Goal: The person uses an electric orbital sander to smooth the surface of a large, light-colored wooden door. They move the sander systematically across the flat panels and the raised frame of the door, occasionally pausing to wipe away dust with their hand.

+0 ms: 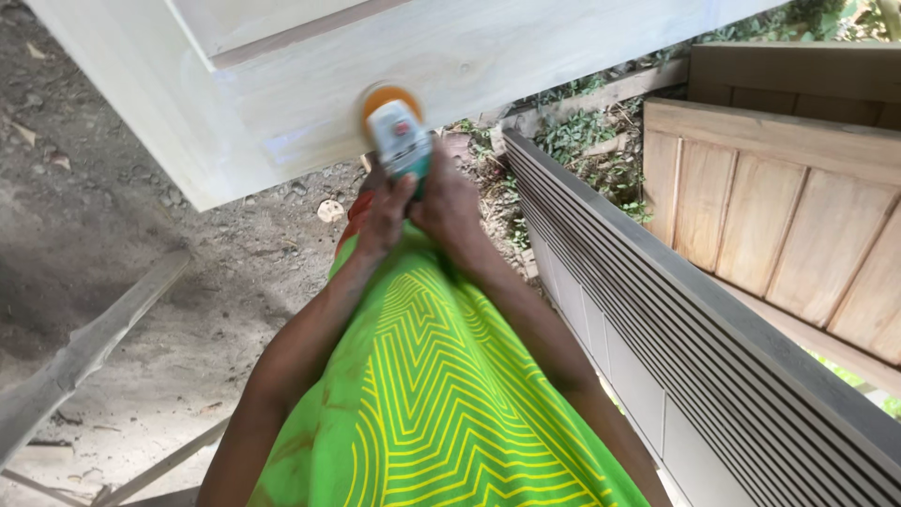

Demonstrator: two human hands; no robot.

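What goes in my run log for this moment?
left hand: on sander | right hand: on sander | sander: against whitish wooden door

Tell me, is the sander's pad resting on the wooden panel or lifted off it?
Resting on it: the sander's orange pad lies against the pale panel.

Small round red-and-white label (401, 129) on top of green-white sander (400, 141); text unreadable
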